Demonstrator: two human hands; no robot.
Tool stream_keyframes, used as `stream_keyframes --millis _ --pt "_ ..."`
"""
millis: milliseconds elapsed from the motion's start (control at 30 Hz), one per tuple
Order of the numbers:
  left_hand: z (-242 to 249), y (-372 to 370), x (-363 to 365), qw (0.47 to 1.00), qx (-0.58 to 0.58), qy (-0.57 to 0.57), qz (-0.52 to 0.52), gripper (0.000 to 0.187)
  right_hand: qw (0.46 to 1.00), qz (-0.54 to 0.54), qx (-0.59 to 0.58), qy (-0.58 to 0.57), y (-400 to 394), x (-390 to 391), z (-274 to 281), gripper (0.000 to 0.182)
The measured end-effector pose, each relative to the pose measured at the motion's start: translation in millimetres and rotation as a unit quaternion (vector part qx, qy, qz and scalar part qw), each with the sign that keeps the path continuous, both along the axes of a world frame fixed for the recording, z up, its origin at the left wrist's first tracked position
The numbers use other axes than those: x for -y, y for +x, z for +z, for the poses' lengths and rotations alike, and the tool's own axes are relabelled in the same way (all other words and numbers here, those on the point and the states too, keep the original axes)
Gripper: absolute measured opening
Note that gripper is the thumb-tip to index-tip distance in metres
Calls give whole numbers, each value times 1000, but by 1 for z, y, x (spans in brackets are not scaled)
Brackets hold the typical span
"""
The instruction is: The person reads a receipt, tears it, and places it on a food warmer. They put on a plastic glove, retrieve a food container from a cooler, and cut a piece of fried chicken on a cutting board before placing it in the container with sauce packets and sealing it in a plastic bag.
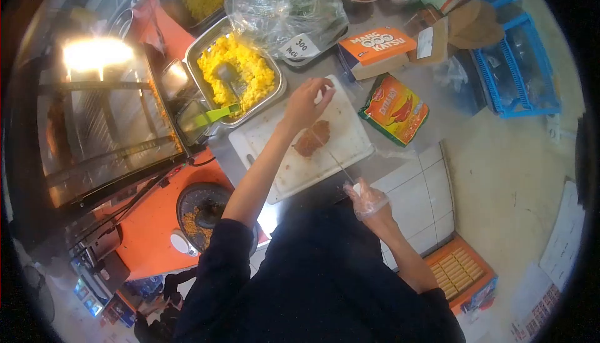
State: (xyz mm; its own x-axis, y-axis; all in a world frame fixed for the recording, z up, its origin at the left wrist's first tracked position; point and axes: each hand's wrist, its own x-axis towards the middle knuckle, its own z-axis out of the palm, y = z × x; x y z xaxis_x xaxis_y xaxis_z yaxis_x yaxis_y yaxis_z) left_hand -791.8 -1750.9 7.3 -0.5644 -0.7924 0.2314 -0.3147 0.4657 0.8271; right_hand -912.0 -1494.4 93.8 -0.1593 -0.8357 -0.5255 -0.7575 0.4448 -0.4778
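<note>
Cutlet (312,138): brown breaded piece lying flat near the middle of the white cutting board (350,146), just below my left hand.
Left hand (306,102): bare, reaching out over the board's far edge, fingers bunched downward just above the cutlet; I cannot tell whether they pinch anything.
Right hand (369,200): in a clear plastic glove, clenched round the handle of a knife (339,165) at the board's near edge.
Knife: thin blade angled up across the board toward the cutlet.
Tray (200,49): metal, beside the board's far left corner, filled with yellow food, a green-handled utensil (215,116) resting in it.
Packets: an orange box (377,44) and a red-and-green packet (394,108) to the right of the board.
</note>
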Motion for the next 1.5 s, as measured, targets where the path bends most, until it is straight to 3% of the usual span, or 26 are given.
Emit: stream_keyframes --millis 133,167,367,433,567,700,800,1000,1133,1200,1333,1467,1500 --pt "-33 -16 3 995 78 45 -39 19 999 -3 -48 -17 -2 -6 -38 37" --pt "-37 -20 5 999 30 5 -35 22 999 -8 -50 -16 -2 -1 -35 36" --pt "-43 -9 7 993 82 80 -27 25 999 -8 -41 20 -1 6 -60 36" --pt "-45 -12 10 995 75 53 -25 24 999 1 -31 24 -8 3 -71 37" --pt "-37 -14 10 999 -23 -42 19 23 999 10 -25 -21 -16 2 -50 39" --pt "-7 6 0 998 20 -54 35 20 1000 -2 5 30 -4 4 -10 38" --pt "-25 15 -10 996 68 33 41 19 999 28 -15 -8 -1 -5 -43 39" --pt "-42 16 -3 997 33 49 55 24 998 17 -26 -55 8 -13 -83 35" --pt "-34 21 -4 995 85 54 19 26 996 47 -29 -66 12 -25 -110 35" --pt "-35 16 -1 992 103 68 25 27 1000 -8 28 -8 9 0 -50 36" --pt "-23 22 2 989 -48 -115 76 22 1000 -10 9 -21 19 -9 -17 41" --pt "-23 54 -24 993 94 40 61 23 998 45 -28 39 37 -16 -37 41" --pt "-28 54 -23 994 80 30 73 22 998 46 -26 35 38 -15 -46 40"
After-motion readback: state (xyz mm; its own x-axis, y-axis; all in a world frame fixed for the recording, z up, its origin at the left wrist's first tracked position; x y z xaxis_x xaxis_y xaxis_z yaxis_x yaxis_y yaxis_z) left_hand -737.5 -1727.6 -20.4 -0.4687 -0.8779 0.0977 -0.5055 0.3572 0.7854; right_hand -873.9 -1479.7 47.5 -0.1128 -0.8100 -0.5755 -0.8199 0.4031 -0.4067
